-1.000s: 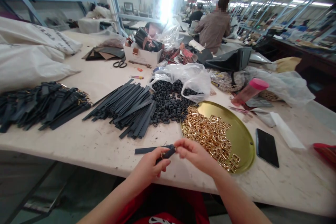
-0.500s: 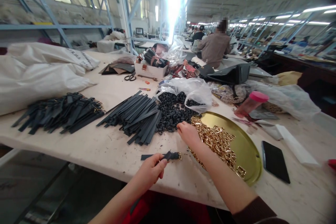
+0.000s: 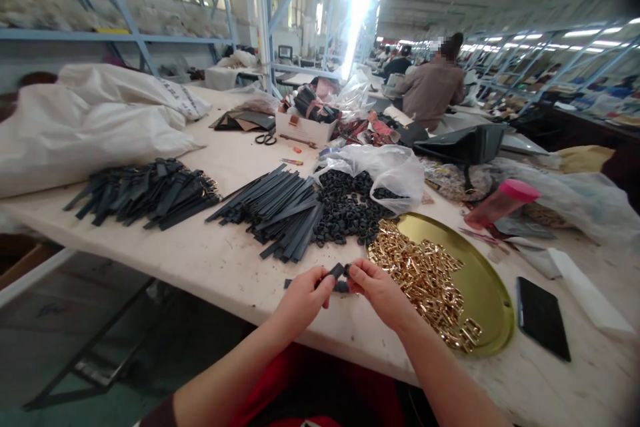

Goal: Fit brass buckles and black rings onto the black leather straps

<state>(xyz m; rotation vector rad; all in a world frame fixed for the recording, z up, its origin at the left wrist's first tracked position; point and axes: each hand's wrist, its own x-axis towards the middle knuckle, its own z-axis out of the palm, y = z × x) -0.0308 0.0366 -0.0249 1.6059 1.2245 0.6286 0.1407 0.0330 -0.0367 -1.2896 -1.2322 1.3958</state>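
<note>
Clock centred on the hands, 12 straight ahead. The left hand (image 3: pixel 306 293) has thumb and fingers closed round a dark strap (image 3: pixel 336 271), its end poking out toward 1. At 3, just beside it, the right hand (image 3: pixel 377 283) pinches a small dark loop (image 3: pixel 347 270) at its fingertips; whether strap and loop touch, cannot tell. Main risk, judged: the loop meets the strap end askew and springs out, cause being a tiny part held by its edge. Second: the left grip lies so near the tip that little length is free, so the strap may buckle or twist. Below the fingers a second strap (image 3: pixel 289 283) lies on the table (image 3: pixel 225 267), partly hidden; a sleeveless forearm could drag it. At 3, the right forearm runs close by the tray (image 3: pixel 483 300) of gold buckles (image 3: pixel 420 273); a careless elbow might tip the rim or scatter pieces. At 11, the strip stack (image 3: pixel 280 213) touches the loop pile (image 3: pixel 340 213) at 12, so a dropped loop could be lost among its like. Farther, the plastic bag (image 3: pixel 395 170) at 1 sags over that pile; tugged, it may spill more.
</note>
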